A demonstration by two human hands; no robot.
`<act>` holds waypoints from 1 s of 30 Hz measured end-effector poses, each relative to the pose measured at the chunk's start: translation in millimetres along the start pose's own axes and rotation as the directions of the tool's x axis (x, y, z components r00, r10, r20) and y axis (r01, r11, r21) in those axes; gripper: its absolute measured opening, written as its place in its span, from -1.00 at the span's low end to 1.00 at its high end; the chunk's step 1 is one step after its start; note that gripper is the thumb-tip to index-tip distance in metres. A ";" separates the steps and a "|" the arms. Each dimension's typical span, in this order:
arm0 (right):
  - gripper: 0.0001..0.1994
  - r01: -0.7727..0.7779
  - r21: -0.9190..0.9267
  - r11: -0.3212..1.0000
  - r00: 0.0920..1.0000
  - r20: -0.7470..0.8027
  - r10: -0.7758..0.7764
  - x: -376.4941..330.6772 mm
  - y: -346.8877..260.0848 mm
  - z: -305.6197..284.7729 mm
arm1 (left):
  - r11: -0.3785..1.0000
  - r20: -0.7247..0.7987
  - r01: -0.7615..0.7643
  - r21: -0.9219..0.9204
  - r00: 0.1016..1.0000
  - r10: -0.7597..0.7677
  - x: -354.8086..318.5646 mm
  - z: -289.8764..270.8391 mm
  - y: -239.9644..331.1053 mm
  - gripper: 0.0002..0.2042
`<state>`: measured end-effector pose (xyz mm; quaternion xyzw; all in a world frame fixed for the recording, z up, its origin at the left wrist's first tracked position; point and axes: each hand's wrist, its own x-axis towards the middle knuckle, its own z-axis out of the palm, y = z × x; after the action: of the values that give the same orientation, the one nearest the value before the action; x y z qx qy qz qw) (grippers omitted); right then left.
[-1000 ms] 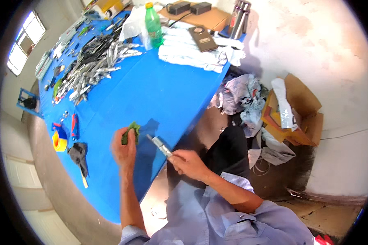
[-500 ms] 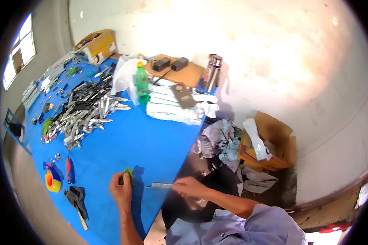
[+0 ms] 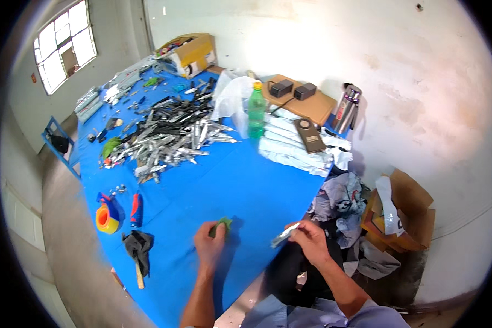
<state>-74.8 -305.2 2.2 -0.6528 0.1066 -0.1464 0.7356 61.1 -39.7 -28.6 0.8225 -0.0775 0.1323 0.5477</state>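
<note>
Green cloth (image 3: 224, 222) is gripped in the curled left hand (image 3: 209, 241); a silver tool (image 3: 282, 236) is pinched by the right hand's (image 3: 310, 242) fingertips, projecting to its left.

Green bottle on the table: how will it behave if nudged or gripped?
The green bottle may tip easily, standing tall and narrow. Its see-through wall looks like plastic, so it might flex when squeezed. Toppled, its round body could roll.

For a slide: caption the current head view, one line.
Left hand holds a green scrap, right hand a silvery piece, at a blue table.
</note>
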 end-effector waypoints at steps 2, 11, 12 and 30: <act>-0.92 -0.031 0.109 0.994 0.998 -0.049 0.036 2.8 -11.0 12.4 | 0.999 0.012 0.026 -0.021 1.000 -0.025 -0.6 0.0 9.2 -0.83; -0.78 -0.273 0.079 0.959 0.951 -0.130 0.281 0.4 -9.5 38.6 | 0.999 0.033 0.032 -0.031 0.999 -0.031 -1.7 -3.6 10.2 -0.79; -0.77 -0.298 0.052 0.953 0.944 -0.131 0.303 -1.5 -8.8 41.3 | 0.999 0.029 0.034 -0.030 0.999 -0.033 -2.8 -4.6 11.1 -0.79; -0.60 -0.363 0.535 0.763 0.911 0.031 0.411 -22.0 -3.0 59.9 | 0.999 0.011 0.025 -0.043 1.000 -0.025 -4.8 -6.2 2.8 -0.80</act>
<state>-74.8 -242.1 11.9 -0.3809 0.2267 -0.0436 0.8953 54.9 -35.2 -25.4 0.8122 -0.0727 0.1196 0.5663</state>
